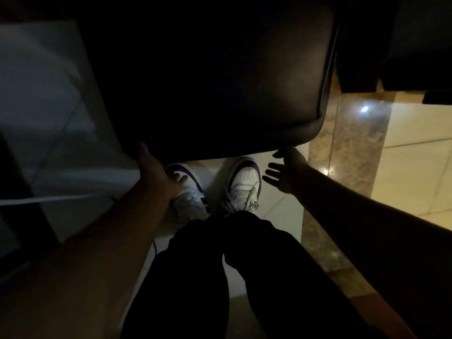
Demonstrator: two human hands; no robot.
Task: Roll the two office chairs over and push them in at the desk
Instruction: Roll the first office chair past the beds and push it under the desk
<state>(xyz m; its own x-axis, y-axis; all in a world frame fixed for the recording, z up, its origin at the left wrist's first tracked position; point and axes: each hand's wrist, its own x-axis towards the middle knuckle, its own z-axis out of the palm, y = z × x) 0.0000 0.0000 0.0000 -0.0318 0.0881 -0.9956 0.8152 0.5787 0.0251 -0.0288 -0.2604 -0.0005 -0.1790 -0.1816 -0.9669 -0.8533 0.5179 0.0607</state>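
A black office chair (pixel 220 77) fills the upper middle of the dim head view; I look down on its backrest, right in front of my feet. My left hand (pixel 156 168) is at the backrest's lower left corner, fingers against its edge and thumb spread below. My right hand (pixel 285 173) is open with fingers apart, just under the backrest's lower right edge, its upper fingertip close to or touching it. A second dark shape (pixel 396 45) at the upper right could be another chair or the desk; it is too dark to tell which.
My white sneakers (pixel 244 184) and dark trousers (pixel 220 277) are below the chair. A pale slanted surface (pixel 49 94) and a dark panel (pixel 17 192) stand at the left, with a white cable (pixel 49 199) across them. A brown marble strip (pixel 347 155) and cream floor tiles (pixel 415 167) lie to the right.
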